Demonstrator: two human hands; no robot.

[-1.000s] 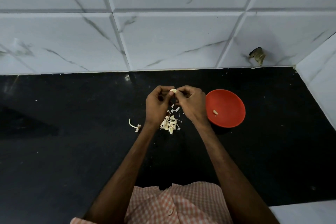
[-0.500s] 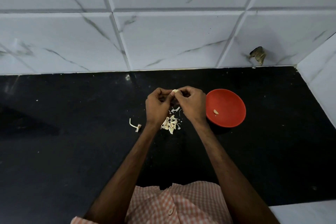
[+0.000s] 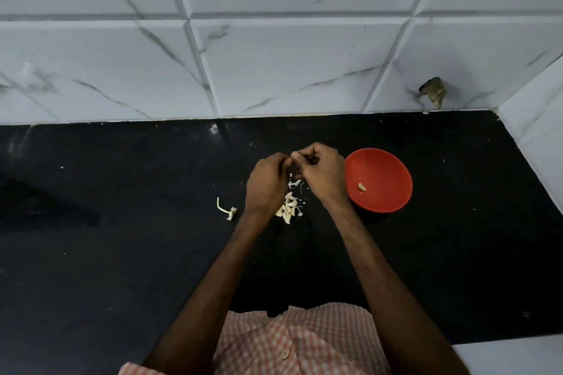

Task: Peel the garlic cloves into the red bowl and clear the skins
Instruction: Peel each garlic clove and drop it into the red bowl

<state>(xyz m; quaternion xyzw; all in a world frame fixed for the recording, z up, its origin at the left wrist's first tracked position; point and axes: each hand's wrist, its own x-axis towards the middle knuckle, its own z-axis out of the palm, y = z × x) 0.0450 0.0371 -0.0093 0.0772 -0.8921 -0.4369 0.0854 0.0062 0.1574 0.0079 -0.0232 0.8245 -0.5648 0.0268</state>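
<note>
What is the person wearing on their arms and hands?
Nothing that shows. Both arms are bare, and the left hand and right hand have no gloves, rings or watch in view. The only clothing is a shirt with small pink-and-white checks and a pale button.

The left hand [image 3: 265, 183] has rolled knuckles-up and closed against the right hand [image 3: 323, 173]; the garlic clove [image 3: 293, 156] pinched between them, plainly visible a second ago, now shows only as a pale sliver

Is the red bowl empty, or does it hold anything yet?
Nearly empty: the round red bowl holds a single pale peeled garlic clove.
</note>
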